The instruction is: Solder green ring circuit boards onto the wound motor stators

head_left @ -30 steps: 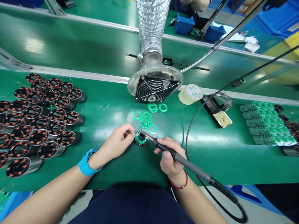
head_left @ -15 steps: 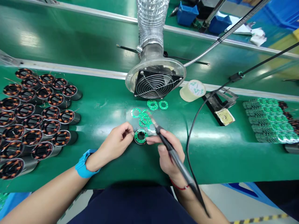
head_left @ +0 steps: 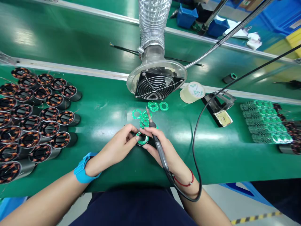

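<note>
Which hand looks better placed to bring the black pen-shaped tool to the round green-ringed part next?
Probably the right hand: it holds the black pen-shaped tool beside the round green-ringed part, though the metal tip points away. The left hand, across the part, shows no tool.

1 head-worn view looks forward and down at the bench point(head_left: 221, 166).

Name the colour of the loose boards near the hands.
The loose boards are green, best seen in the head view.
</note>
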Demonstrator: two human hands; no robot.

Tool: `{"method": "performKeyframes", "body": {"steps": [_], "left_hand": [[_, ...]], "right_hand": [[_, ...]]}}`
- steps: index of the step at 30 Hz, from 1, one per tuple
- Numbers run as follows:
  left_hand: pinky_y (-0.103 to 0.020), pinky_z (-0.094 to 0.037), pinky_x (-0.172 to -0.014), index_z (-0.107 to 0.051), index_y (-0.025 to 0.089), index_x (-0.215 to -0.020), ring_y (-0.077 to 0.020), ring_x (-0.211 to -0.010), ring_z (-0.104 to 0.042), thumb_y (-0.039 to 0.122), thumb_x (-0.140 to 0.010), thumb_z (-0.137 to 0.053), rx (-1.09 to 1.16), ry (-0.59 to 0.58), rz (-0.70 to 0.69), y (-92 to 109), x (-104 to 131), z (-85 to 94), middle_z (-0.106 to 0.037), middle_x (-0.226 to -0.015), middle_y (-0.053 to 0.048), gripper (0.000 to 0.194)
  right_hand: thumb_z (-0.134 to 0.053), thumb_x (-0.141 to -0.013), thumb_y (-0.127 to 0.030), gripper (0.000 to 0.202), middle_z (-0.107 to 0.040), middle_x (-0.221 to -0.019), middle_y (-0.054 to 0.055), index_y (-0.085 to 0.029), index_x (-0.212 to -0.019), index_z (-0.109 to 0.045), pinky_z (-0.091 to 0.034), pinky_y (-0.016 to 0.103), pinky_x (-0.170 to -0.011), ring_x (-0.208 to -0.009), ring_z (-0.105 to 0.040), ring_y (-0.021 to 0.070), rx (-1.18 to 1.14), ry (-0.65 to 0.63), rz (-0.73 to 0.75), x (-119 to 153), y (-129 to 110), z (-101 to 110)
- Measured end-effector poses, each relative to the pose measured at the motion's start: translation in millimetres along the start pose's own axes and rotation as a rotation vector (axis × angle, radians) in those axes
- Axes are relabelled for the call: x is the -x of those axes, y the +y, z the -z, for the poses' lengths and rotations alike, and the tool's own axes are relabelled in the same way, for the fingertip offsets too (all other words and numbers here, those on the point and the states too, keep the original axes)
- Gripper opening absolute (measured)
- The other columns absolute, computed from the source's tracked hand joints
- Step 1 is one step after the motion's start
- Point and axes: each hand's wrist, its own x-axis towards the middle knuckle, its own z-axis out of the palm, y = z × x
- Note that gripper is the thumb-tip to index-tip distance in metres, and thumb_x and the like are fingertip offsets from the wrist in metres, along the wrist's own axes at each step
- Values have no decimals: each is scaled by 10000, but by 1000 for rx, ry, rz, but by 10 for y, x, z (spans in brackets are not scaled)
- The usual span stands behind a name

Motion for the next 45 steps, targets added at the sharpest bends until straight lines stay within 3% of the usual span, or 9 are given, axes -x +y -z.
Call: {"method": "performKeyframes", "body": {"steps": [10, 16, 19, 22, 28, 34, 38, 42, 45], "left_hand": [[-339, -446, -701, -488, 206, -1061, -145, -729, -517, 341, -939, -440, 50, -12, -23, -58, 13, -33, -542, -922, -7, 188], [-337, -444, -679, -495, 196, -1081, -160, -705, -533, 365, -916, -466, 35, 28, -13, -66, 23, -45, -516, -781, 21, 238], [-319, -440, -628, -493, 188, -1119, -156, -654, -538, 368, -892, -485, 50, 44, 0, -62, 18, -40, -507, -725, 39, 290], [-318, -464, -641, -516, 178, -1153, -154, -649, -563, 376, -881, -501, 79, 22, 14, -35, 22, -11, -552, -735, 29, 336], [-333, -546, -788, -660, 181, -1069, -199, -864, -664, 412, -833, -612, 499, -168, 100, 44, 78, 73, -709, -1003, -67, 333], [-349, -584, -742, -739, 172, -993, -199, -743, -686, 464, -777, -740, 826, -298, 232, 68, 151, 95, -717, -884, -80, 364], [-399, -576, -835, -716, 187, -1115, -219, -826, -690, 438, -848, -637, 602, -288, 122, 33, 158, 94, -727, -1030, -100, 375], [-417, -504, -1000, -617, 220, -1290, -257, -1113, -630, 283, -847, -570, 47, 49, -111, -17, 162, 94, -656, -1256, -88, 450], [-370, -499, -999, -546, 223, -1365, -246, -1159, -600, 187, -859, -536, -293, 235, -354, -34, 192, 87, -643, -1251, -92, 507]], "right_hand": [[-490, -913, -92, 469, -631, -1224, 86, -287, -1316, -350, -525, 413, -1016, -1163, -626, 178, -154, 310, -97, 3, -66, -406], [-649, -867, -185, 658, -461, -1473, 148, -266, -1420, -301, -459, 472, -1091, -1332, -509, 249, -36, 80, -57, 31, -8, -168], [-651, -846, -141, 613, -557, -1378, 142, -242, -1382, -372, -473, 488, -1055, -1269, -558, 264, 100, -18, 29, 4, 45, -97], [-666, -848, -173, 520, -651, -1208, 107, -248, -1308, -435, -534, 461, -931, -1086, -643, 258, 188, 63, 129, -38, 76, -126], [-714, -860, -367, 582, -685, -1129, 91, -270, -1356, -425, -552, 418, -862, -1004, -674, 256, 199, 160, 203, -47, -54, -120], [-540, -967, -177, 418, -747, -1007, 25, -305, -1344, -413, -546, 333, -816, -896, -717, 177, 150, 235, 288, -79, -224, -3], [-501, -967, -156, 257, -715, -835, 16, -269, -1197, -483, -495, 322, -650, -674, -637, 176, 379, 265, 389, -108, -218, -6], [-450, -958, -144, 195, -638, -765, 23, -234, -1116, -522, -454, 323, -619, -670, -583, 189, 520, 209, 358, -121, -211, -35], [-453, -914, -113, 254, -629, -822, 11, -247, -1122, -507, -480, 312, -654, -698, -597, 168, 310, 190, 169, -128, -245, -80]]}}
